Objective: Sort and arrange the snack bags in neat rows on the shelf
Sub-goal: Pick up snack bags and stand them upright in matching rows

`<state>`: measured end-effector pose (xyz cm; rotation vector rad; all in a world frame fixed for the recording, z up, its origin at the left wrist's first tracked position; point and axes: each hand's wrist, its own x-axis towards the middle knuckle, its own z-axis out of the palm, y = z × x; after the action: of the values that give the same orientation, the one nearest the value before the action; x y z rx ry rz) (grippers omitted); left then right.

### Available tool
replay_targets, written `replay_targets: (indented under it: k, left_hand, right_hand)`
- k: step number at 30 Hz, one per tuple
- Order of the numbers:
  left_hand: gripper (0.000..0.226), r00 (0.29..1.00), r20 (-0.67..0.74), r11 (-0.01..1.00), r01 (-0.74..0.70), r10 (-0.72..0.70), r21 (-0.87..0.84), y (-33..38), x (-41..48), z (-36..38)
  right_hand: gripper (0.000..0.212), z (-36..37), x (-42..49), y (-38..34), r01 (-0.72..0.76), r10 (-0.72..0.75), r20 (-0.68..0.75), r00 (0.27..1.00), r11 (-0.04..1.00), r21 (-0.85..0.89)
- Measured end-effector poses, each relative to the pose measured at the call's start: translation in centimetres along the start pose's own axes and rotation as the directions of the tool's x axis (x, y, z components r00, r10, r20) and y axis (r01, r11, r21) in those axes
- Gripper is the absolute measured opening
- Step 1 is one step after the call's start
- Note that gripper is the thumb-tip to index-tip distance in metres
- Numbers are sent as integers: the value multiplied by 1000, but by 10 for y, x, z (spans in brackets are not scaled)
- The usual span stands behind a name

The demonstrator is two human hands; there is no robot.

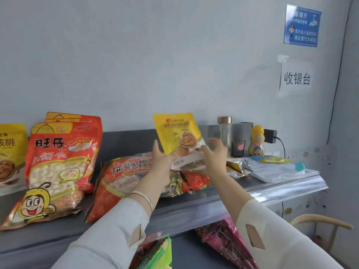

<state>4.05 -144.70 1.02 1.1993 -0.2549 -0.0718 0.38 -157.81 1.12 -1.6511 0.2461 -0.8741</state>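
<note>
A small yellow walnut snack bag (177,131) stands upright above the grey shelf (124,138). My left hand (160,162) holds its lower left edge and my right hand (214,152) touches its lower right corner with spread fingers. Below it a large red rice-cracker bag (120,175) lies flat on other small packets. To the left, red bun-snack bags (62,162) lean upright in a stack. A yellow walnut bag (9,152) stands at the far left.
A clear bottle with a copper cap (224,133), a yellow figure-shaped bottle (257,142), a dark cup and foil packets sit at the shelf's right end. Pink (229,241) and green (157,255) bags lie on the lower shelf. A wooden chair back (320,220) is at lower right.
</note>
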Motion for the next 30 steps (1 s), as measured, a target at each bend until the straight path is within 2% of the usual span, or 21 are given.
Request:
replay_targets:
  k: [3,6,7,12,16,21,26,30]
  left_hand:
    - [78,987,38,982,-158,155,104,10,-6,-6]
    - [34,948,-24,927,-303,316,223,27,-14,-22]
    - [27,934,-43,908,-335,356,251,33,-17,-31]
    - [18,870,-84,850,-447,485,277,68,-33,-93]
    - [29,845,-181,844,-436,503,312,102,-48,-172]
    - [44,742,-304,756,-397,598,520,138,-76,-280]
    - [33,750,-361,757,-276,555,592,144,-82,-371]
    - [24,807,-413,838,-174,423,517,137,-73,-409]
  right_hand:
    - [53,7,3,-5,-139,134,84,987,988,62]
    - [26,19,-8,-16,-137,124,129,984,986,96]
    - [18,25,-12,-21,-121,108,119,987,987,110]
    - [15,88,-41,-47,-92,43,184,982,959,268]
    - [19,161,-81,-78,-95,12,251,968,942,323]
    - [21,255,-149,-114,-66,-36,306,951,947,315]
    - [19,328,-211,-126,-61,-53,435,899,968,244]
    - [38,363,-231,-119,-108,36,510,859,988,113]
